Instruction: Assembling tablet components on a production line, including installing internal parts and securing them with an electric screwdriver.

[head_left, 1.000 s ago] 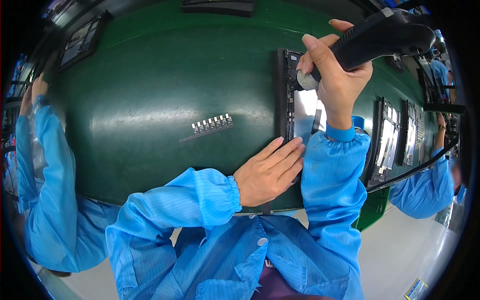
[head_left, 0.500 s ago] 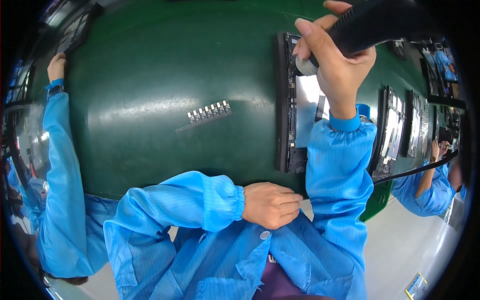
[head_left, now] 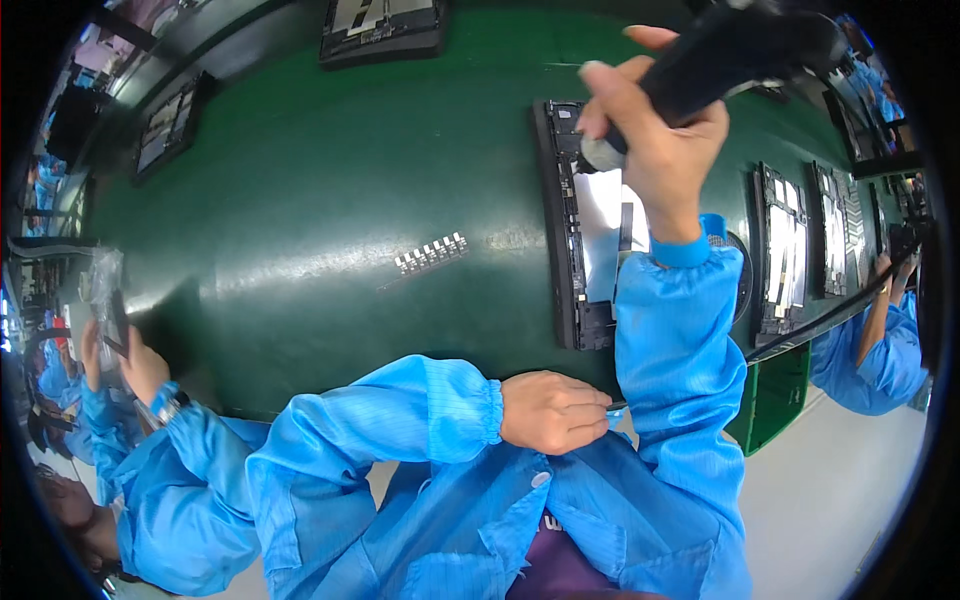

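Green surface [head_left: 270, 220] takes up most of the view. On it, right of centre: open device [head_left: 600, 235], flat, black frame with a bright silvery inside. Long axis runs away from the person, near end close to the surface's near edge. Another open device [head_left: 780, 250] lies right of it, past the right sleeve, roughly parallel.

Black handheld tool [head_left: 745, 60] is up over the far right part of the first device, bulky end out to the right (blurred, so can't tell its type). Right hand [head_left: 660, 140] is wrapped round its narrower end, and is the nearer hand: directly over the device's far half. Contact with the device: can't tell.

Left hand [head_left: 550, 412] sits at the near edge, knuckles up, fingers together and curled, pointing right. Device is straight ahead of its fingertips, apart. Dark sliver [head_left: 617, 406] shows by those fingertips; can't tell if it's pinched.

Smallest: strip of white-tabbed pieces [head_left: 432, 255], left of the device, well apart, lying slantwise.
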Motion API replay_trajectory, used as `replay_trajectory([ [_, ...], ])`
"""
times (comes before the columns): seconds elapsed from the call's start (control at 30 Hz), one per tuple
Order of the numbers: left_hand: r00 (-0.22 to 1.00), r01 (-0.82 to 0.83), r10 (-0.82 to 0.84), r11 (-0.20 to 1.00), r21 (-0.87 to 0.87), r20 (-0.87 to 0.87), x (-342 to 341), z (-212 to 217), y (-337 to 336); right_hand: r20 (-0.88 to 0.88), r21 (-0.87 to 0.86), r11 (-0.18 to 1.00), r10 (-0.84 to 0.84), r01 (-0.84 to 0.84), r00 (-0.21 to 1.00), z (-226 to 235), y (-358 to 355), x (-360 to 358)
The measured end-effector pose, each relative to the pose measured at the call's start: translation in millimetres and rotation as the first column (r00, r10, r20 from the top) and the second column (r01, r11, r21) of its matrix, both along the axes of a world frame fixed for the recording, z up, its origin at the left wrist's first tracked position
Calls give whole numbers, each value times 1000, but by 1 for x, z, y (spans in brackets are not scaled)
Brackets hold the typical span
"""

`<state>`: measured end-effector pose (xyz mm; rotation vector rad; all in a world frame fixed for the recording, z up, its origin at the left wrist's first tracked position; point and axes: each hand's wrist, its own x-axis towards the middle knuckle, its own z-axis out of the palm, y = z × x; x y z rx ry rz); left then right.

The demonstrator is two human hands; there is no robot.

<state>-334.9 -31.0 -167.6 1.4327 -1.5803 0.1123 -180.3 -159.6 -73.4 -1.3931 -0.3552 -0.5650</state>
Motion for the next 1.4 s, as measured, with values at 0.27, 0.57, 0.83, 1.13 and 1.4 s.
replay_trajectory([
  [0.27, 913, -383, 355, 915, 124, 199, 26, 22, -12, -10, 187, 960, 215, -209, 977, 11, -76, -42],
  [0.57, 689, -724, 653, 632, 277, 314, 187, 23, -37, -70, 249, 961, 146, -124, 987, -27, -79, -67],
  [0.83, 335, -927, 912, 275, 254, 236, 301, 22, -35, -158, 82, 992, 110, -98, 981, -34, -70, -73],
  [1.13, -230, -799, 917, -369, 475, 326, 412, 25, 211, -133, -12, 982, 186, -189, 973, -30, -65, -71],
  [1.4, -377, -395, 921, -68, 916, -95, 398, 45, 184, -127, 16, 991, 136, -135, 983, -30, -74, -70],
])
